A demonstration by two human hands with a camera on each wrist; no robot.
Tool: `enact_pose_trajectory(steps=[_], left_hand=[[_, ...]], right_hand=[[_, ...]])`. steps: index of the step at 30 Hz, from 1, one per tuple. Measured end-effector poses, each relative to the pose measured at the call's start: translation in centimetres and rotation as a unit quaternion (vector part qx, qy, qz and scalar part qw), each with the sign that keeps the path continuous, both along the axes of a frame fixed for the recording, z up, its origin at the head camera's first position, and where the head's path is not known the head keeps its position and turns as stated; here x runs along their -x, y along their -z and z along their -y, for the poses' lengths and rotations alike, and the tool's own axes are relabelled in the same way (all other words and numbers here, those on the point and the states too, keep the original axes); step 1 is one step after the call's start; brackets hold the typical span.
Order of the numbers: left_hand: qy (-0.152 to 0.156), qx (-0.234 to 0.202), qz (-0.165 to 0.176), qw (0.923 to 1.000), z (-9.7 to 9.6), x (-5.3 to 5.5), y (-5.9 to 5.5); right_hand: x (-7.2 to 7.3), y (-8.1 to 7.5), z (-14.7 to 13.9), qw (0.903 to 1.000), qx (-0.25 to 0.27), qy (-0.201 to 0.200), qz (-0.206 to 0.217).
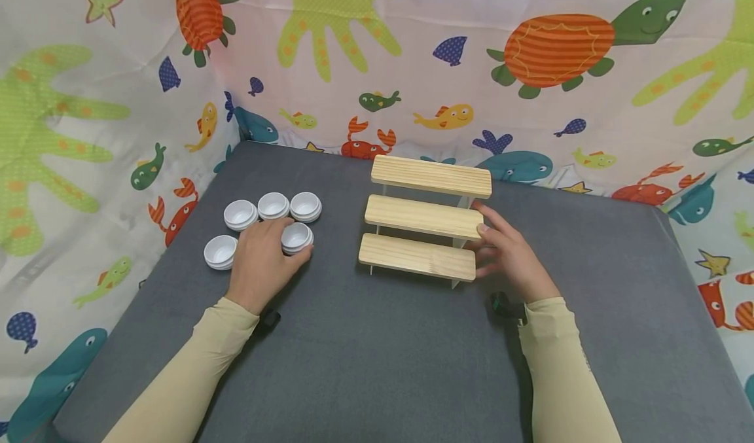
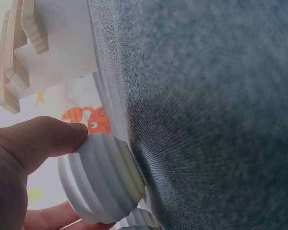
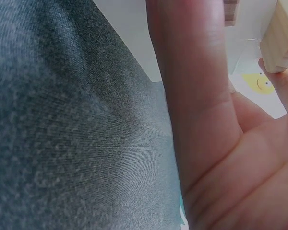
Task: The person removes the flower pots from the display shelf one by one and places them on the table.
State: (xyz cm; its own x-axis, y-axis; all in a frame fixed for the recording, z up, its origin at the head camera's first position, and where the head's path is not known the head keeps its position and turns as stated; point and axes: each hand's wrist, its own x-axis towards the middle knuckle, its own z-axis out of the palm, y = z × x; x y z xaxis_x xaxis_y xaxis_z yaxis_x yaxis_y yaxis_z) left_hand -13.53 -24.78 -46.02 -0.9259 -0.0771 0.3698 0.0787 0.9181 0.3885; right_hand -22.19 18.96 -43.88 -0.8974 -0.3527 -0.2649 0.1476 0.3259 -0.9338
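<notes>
My left hand (image 1: pixel 259 260) holds a stack of small white bowls (image 1: pixel 297 237), with the thumb on its near right side. In the left wrist view the ridged sides of this white stack (image 2: pixel 103 177) sit between thumb and fingers, close to the grey cloth. I cannot tell whether it is lifted. Over on the right, my right hand (image 1: pixel 512 260) touches the right end of a three-step wooden stand (image 1: pixel 421 217). In the right wrist view one finger (image 3: pixel 197 96) lies straight in front of the stand's pale side panel, and another digit touches a shelf end (image 3: pixel 278 40).
Other stacks of white bowls stand around the left hand, among them one at the far left (image 1: pixel 240 214), one at the back (image 1: pixel 305 206) and one nearer (image 1: pixel 220 252). Grey cloth (image 1: pixel 365 364) covers the table. A sea-animal print curtain (image 1: pixel 330 89) hangs behind it.
</notes>
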Motion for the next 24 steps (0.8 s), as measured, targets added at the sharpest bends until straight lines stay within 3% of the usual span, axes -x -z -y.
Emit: enact_pose_trajectory(steps=[14, 19, 22, 24], left_hand=[[0.018, 0.002, 0.011, 0.9998, -0.5, 0.6, -0.1], [0.024, -0.008, 0.02, 0.9995, -0.6, 0.6, 0.1], [0.02, -0.024, 0.019, 0.9993, -0.2, 0.0, 0.0], [0.006, -0.033, 0.017, 0.9993, 0.4, -0.7, -0.7]], right_hand=[[-0.7, 0.0, -0.8, 0.9999, -0.003, 0.015, 0.003], [-1.1, -0.5, -1.0, 0.9958, -0.086, 0.022, -0.019], [-1.7, -0.7, -1.5, 0.9849, -0.164, 0.033, -0.045], [-2.0, -0.6, -2.2, 0.9717, -0.221, 0.04, -0.072]])
